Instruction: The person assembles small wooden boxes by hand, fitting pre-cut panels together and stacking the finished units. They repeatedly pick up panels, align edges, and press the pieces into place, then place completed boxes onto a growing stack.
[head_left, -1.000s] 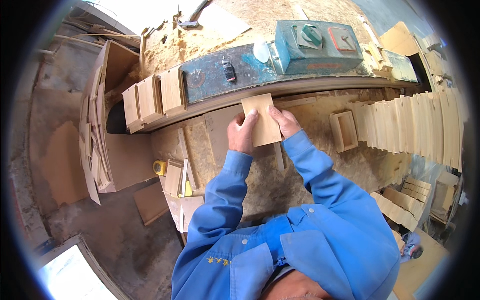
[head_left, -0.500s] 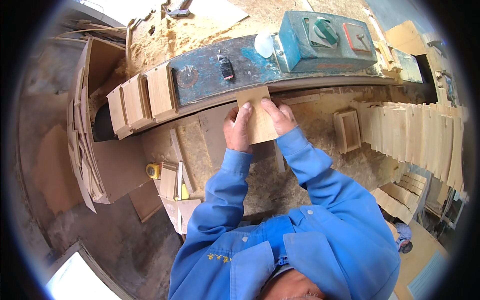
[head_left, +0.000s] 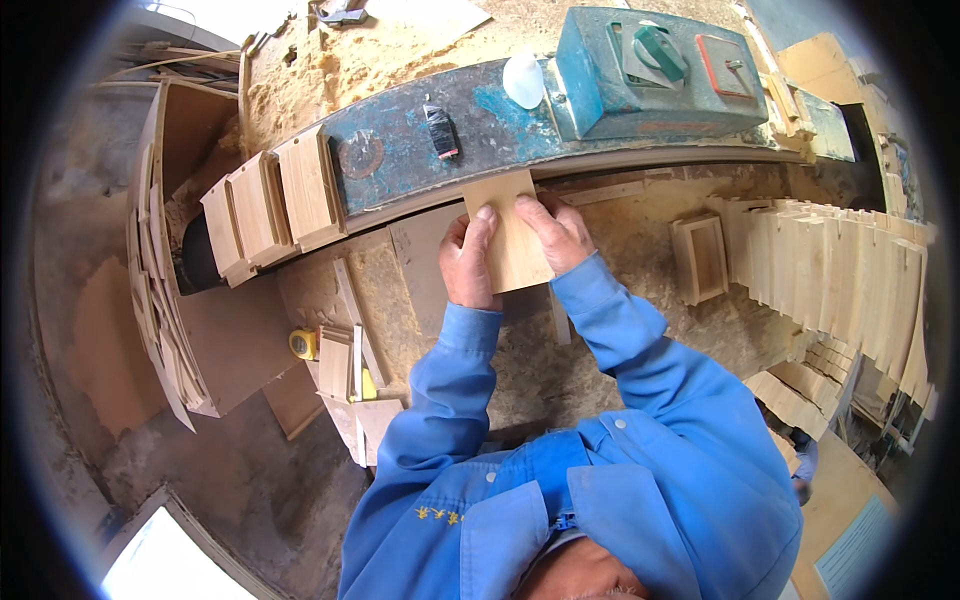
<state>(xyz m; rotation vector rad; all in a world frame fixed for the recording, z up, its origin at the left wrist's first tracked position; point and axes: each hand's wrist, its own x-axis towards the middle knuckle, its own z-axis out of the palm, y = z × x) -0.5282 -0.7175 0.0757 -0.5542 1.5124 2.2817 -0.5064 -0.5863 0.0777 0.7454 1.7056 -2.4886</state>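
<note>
A flat rectangular wooden board (head_left: 510, 235) lies with its far end against the edge of a blue-green machine bed (head_left: 420, 140). My left hand (head_left: 468, 262) presses on the board's left side and my right hand (head_left: 552, 230) on its right side, fingers spread over the top. Both arms are in blue sleeves.
A blue motor housing (head_left: 650, 70) sits on the machine at the upper right. Three small wooden boxes (head_left: 265, 205) lean on the bed at the left. A long row of upright wooden slats (head_left: 840, 280) stands at the right, with a small wooden frame (head_left: 700, 258) beside it. Sawdust covers the surfaces.
Both hands have pushed the board forward, so that its far end now meets the machine's edge.
</note>
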